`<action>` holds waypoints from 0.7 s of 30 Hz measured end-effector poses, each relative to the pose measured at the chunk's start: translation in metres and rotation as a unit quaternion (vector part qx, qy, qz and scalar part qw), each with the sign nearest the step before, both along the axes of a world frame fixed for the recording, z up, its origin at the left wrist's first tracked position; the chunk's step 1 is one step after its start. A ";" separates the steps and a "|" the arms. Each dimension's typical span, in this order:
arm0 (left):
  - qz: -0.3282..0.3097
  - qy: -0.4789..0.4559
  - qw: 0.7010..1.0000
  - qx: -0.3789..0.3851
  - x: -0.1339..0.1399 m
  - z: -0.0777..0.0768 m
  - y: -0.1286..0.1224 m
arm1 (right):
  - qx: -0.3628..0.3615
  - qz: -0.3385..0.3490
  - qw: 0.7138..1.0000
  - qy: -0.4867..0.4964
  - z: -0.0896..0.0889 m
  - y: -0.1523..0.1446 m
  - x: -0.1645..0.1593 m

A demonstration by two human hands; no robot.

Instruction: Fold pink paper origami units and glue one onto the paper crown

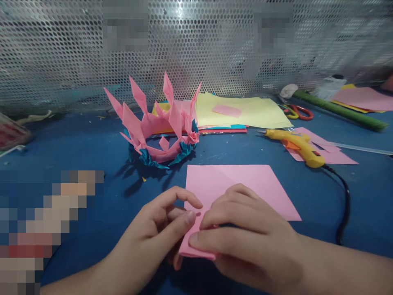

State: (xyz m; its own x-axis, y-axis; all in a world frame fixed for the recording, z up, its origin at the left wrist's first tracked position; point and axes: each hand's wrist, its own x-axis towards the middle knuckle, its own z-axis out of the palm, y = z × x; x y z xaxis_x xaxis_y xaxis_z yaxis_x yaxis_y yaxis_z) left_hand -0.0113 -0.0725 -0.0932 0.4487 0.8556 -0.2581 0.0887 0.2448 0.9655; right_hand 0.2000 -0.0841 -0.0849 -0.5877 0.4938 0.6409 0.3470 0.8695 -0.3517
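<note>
A folded piece of pink paper (198, 251) is held low over the table's near side. My right hand (248, 233) grips it from the right, thumb along its near end and fingers curled over its top. From the left, my left hand (159, 225) closes on the paper's edge, its thumb tip on top and other fingers underneath. The paper's far part is partly covered by my fingers. Just beyond lies a flat pink sheet (227, 176), partly under my right hand in view.
Behind my hands stands a pink paper crown (166, 153) with blue leaves. A yellow glue gun (296, 143) rests on pink scraps at right. Farther back are pale yellow sheets (254, 108), scissors (302, 112), a green stem (340, 108) and a perforated metal panel (202, 49).
</note>
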 end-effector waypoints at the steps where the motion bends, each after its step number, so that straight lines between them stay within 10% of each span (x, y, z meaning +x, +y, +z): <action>1: 0.014 0.010 1.000 0.019 0.002 0.001 0.000 | -0.017 -0.004 1.000 0.023 0.000 0.001 0.001; 10: 0.077 0.056 0.982 0.162 0.012 0.014 0.006 | -0.203 -0.042 0.972 0.109 0.006 0.000 -0.002; 21: 0.067 0.042 0.958 0.275 -0.003 0.003 -0.004 | -0.238 -0.051 0.965 0.099 0.002 -0.002 -0.005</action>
